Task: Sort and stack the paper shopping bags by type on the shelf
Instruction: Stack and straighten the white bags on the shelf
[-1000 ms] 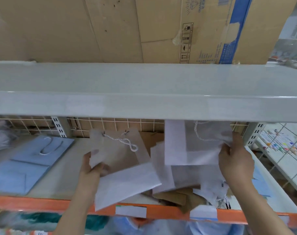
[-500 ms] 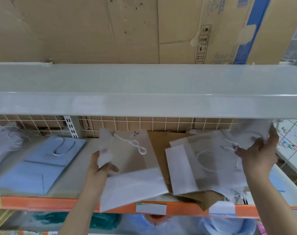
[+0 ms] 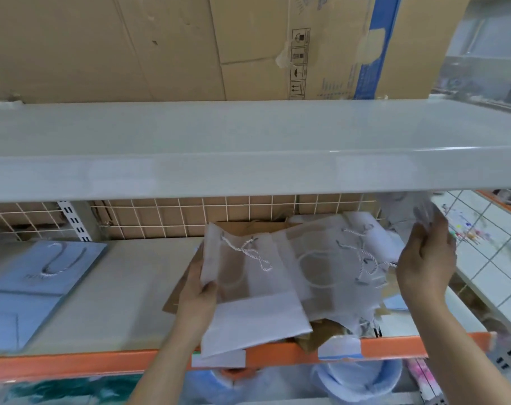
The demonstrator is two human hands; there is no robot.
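Shelf under cardboard; left hand grips translucent bag; right hand pinches another.

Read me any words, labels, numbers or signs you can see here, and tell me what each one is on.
No words can be read.
Cardboard box on the top shelf: handling pictograms (umbrella, up arrows), no legible words; the print beside its blue stripe is too blurred.
Blue bag on the left: small print under the handle, too blurred.
Price tags on the orange shelf edge: nothing legible.
White bags: no print visible.
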